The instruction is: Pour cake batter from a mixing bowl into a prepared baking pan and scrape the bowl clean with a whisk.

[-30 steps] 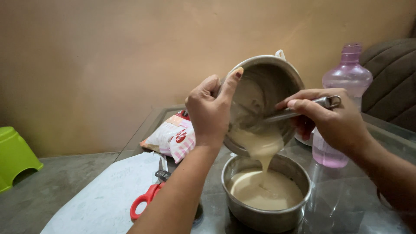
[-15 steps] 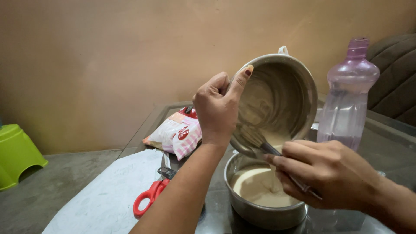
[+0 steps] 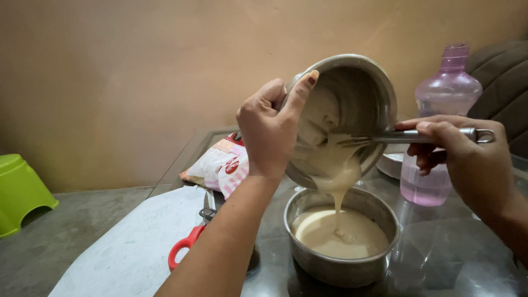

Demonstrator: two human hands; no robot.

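As L hand (image 3: 272, 129) grips tilted steel bowl (image 3: 363, 88) | pale batter (image 3: 335, 165) streams | R hand (image 3: 467, 157) clasps whisk (image 3: 407, 137)

Two hands are in view: the left hand (image 3: 270, 127) and the right hand (image 3: 467, 159). There are two steel bowls: the tilted bowl (image 3: 357, 99) and the round pan (image 3: 341, 242) standing on the surface (image 3: 456, 258). One metal utensil (image 3: 418, 136) reaches into the tilted bowl. One stream of pale batter (image 3: 336, 192) runs between the two vessels. One purple plastic bottle (image 3: 440, 110), one pair of red-handled scissors (image 3: 190, 242), one white and red packet (image 3: 220, 165), one green stool (image 3: 19, 190).
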